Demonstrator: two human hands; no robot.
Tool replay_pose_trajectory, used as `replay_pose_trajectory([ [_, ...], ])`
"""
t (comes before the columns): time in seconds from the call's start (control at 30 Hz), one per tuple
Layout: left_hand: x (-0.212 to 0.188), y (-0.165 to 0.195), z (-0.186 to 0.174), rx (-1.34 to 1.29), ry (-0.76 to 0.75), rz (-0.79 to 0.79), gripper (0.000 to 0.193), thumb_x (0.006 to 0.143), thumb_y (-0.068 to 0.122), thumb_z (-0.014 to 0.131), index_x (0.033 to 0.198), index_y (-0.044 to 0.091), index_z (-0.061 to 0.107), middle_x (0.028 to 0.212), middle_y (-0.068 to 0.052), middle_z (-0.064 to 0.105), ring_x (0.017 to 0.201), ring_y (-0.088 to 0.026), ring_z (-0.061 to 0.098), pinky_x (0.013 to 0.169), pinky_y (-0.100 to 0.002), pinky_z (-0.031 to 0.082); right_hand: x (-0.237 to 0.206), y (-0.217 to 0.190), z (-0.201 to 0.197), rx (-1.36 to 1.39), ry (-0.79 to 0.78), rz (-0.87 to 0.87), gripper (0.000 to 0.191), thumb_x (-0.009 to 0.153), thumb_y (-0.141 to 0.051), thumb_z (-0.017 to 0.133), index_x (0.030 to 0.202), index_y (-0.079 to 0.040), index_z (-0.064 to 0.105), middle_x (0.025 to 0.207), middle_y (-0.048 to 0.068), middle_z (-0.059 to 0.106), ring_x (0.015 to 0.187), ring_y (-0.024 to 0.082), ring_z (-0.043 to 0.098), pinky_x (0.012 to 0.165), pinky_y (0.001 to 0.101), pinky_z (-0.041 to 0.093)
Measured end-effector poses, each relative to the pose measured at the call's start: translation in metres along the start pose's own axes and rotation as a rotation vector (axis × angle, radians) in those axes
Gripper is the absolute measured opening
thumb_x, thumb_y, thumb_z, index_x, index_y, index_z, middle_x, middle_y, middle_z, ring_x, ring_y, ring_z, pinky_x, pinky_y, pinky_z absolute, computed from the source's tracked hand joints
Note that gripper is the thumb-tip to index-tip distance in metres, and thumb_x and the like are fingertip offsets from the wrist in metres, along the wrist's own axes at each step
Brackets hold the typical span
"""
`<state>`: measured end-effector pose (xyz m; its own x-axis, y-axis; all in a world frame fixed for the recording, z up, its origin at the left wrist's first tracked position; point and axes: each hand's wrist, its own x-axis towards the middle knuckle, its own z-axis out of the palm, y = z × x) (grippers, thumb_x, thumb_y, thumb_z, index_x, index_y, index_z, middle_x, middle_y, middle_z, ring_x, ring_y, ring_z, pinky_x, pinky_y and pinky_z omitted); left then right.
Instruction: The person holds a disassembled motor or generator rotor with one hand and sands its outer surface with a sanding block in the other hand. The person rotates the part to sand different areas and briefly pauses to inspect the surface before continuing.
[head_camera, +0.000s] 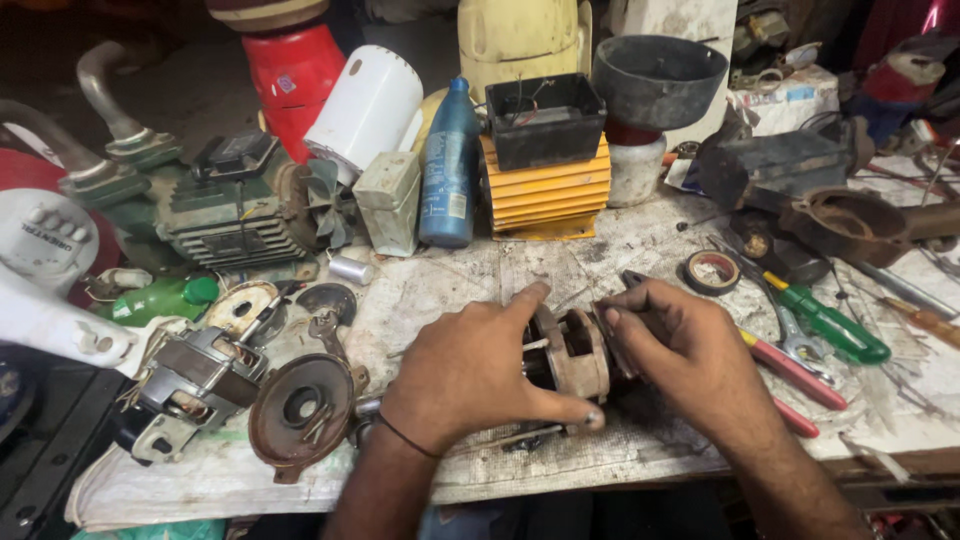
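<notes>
At the near edge of the workbench (600, 470), both hands close around a small rusty motor body (572, 358) that rests on the worn, stained covering of the bench. The left hand (470, 375) spreads over its left side, index finger stretched along the top and thumb reaching under the front, where a thin bolt or rod shows beneath it. The right hand (690, 355) comes in from the other side, fingers curled together and pressed on the right end of the casing, so the part is clamped between the two hands; whether the right fingers pinch something small there I cannot tell.

To do this well, the grip probably wants to stay even on both ends, the casing kept flat on the bench so it does not twist, and the pressure kept off the thin rod in front.

Just left of the hands lie a round rusted end cover (303, 408) and a wound stator core (190, 385). To the right, touching or nearly under the right wrist, sit red-handled pliers (795, 375), with a green-handled screwdriver (830, 325) beyond and a roll of tape (712, 271) near it.

Farther back stand a blue bottle (450, 165), a yellow finned housing (548, 190) with a black box (545, 120) on top, a white cylinder (365, 105), and a green pump motor (230, 215) at the left.
</notes>
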<state>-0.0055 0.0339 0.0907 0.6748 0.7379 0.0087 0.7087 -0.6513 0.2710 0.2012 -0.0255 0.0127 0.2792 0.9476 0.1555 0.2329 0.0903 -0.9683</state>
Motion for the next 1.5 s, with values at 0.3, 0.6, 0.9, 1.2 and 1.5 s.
replay_pose_trajectory([
  [0.3, -0.020, 0.031, 0.009, -0.028, -0.069, -0.091, 0.086, 0.065, 0.048, 0.089, 0.131, 0.011, 0.049, 0.097, -0.019, 0.068, 0.091, -0.039, 0.072, 0.080, -0.047, 0.058, -0.024, 0.016, -0.006, 0.066, 0.148, -0.068, 0.020, 0.099, -0.009, 0.061, 0.114, 0.001, 0.072, 0.076, 0.003, 0.067, 0.061, 0.004, 0.053, 0.051, 0.0230, 0.040],
  [0.6, -0.034, 0.031, 0.020, -0.006, -0.036, -0.003, 0.110, 0.069, 0.046, 0.089, 0.155, 0.007, 0.031, 0.108, -0.020, 0.068, 0.109, -0.039, 0.064, 0.095, -0.052, 0.048, -0.039, 0.017, -0.008, 0.088, 0.146, -0.102, 0.020, 0.098, -0.006, 0.062, 0.114, 0.002, 0.071, 0.084, 0.004, 0.072, 0.067, 0.003, 0.059, 0.055, 0.0207, 0.045],
  [0.9, -0.030, 0.033, 0.015, 0.052, -0.102, -0.042, 0.117, 0.068, 0.053, 0.089, 0.156, 0.006, 0.028, 0.106, -0.017, 0.069, 0.110, -0.036, 0.065, 0.096, -0.049, 0.049, -0.031, 0.011, -0.003, 0.038, 0.114, -0.110, 0.021, 0.097, -0.007, 0.064, 0.114, 0.002, 0.072, 0.078, 0.003, 0.070, 0.065, 0.004, 0.058, 0.053, 0.0226, 0.045],
  [1.2, -0.028, 0.035, 0.012, 0.006, -0.120, -0.067, 0.106, 0.071, 0.046, 0.088, 0.155, 0.009, 0.034, 0.096, -0.017, 0.071, 0.098, -0.035, 0.071, 0.091, -0.046, 0.053, -0.043, 0.000, 0.000, 0.038, 0.119, -0.111, 0.025, 0.093, -0.004, 0.066, 0.116, 0.002, 0.074, 0.087, 0.002, 0.074, 0.074, 0.005, 0.065, 0.061, 0.0216, 0.051],
  [1.5, -0.030, 0.032, 0.021, -0.030, 0.164, 0.078, 0.099, 0.059, 0.036, 0.091, 0.141, 0.002, 0.047, 0.084, -0.020, 0.073, 0.087, -0.039, 0.072, 0.083, -0.046, 0.056, -0.024, -0.023, 0.000, -0.162, 0.080, -0.030, 0.024, 0.091, -0.009, 0.069, 0.111, 0.002, 0.077, 0.082, 0.005, 0.079, 0.071, 0.006, 0.065, 0.061, 0.0243, 0.054],
])
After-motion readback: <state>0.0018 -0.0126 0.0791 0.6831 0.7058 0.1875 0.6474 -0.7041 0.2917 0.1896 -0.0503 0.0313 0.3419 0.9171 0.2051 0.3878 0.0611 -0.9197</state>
